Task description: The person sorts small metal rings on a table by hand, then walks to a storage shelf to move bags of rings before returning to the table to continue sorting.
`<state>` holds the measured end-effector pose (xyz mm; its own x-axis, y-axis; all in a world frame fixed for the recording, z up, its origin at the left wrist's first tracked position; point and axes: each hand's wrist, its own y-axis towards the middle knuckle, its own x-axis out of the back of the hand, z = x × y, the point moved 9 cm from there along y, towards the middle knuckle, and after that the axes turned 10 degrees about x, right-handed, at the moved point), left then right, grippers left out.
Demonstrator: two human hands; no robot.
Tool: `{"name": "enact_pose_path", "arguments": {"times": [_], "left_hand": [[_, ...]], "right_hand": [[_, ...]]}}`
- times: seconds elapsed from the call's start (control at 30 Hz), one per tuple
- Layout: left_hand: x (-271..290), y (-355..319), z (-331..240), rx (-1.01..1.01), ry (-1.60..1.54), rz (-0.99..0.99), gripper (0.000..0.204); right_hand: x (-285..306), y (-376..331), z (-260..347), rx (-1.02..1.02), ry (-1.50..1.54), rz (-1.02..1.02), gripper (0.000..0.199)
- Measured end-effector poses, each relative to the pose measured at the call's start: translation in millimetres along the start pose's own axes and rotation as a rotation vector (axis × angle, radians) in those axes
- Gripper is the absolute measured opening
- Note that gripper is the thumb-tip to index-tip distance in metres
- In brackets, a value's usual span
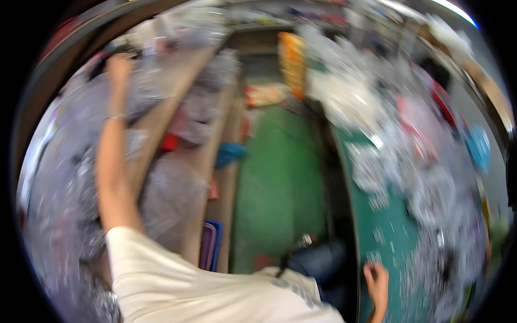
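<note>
My left arm stretches far out over the left-hand shelf, and my left hand (119,69) is at its far end, beside a dark item (99,65) among clear plastic bags (81,110). Blur smears its fingers, so whether it grips anything does not show. Low on the right, my right hand (378,281) hovers at or rests on the green tabletop (385,226); which one I cannot tell. Its fingers are loosely curled with a gap to the thumb, and nothing shows between them. Small clear pieces (374,257) lie just beyond it.
Heaped clear plastic packs (431,196) cover the table's right side. A white bag bundle (350,102) and an orange-yellow sack (292,64) stand farther off. Between shelf and table runs a green floor (280,183). Blue and purple trays (210,245) and a blue bag (230,154) sit on the lower shelf.
</note>
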<state>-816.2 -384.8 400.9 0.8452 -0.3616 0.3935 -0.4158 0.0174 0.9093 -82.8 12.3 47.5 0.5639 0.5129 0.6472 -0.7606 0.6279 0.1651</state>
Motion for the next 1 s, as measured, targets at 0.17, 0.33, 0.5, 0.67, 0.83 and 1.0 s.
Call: {"name": "enact_pose_path", "arguments": {"times": [0.17,0.33,0.5,0.67,0.83,1.0], "left_hand": [[72,-102,-209,0.073,-1.145,0.431,0.026],[235,-373,-463,-0.299,-1.308,1.184,0.015],[354,-597,-549,-0.809,-1.486,1.601,0.03],[410,-700,-578,-0.916,-1.432,1.614,0.052],[433,-737,-585,-1.16,-1.311,1.477,0.064],[454,-728,-595,-1.395,-1.361,1.428,0.071]], "right_hand": [[67,-73,-33,-0.229,-0.002,-0.268,0.013],[119,-246,-88,-0.549,0.005,-0.729,0.013],[113,-319,-79,-0.518,-0.058,-0.836,0.023],[103,-313,-75,-0.471,0.016,-0.839,0.038],[111,-284,-95,-0.463,-0.083,-0.744,0.05],[99,-265,-107,-0.405,-0.2,-0.515,0.081]]}}
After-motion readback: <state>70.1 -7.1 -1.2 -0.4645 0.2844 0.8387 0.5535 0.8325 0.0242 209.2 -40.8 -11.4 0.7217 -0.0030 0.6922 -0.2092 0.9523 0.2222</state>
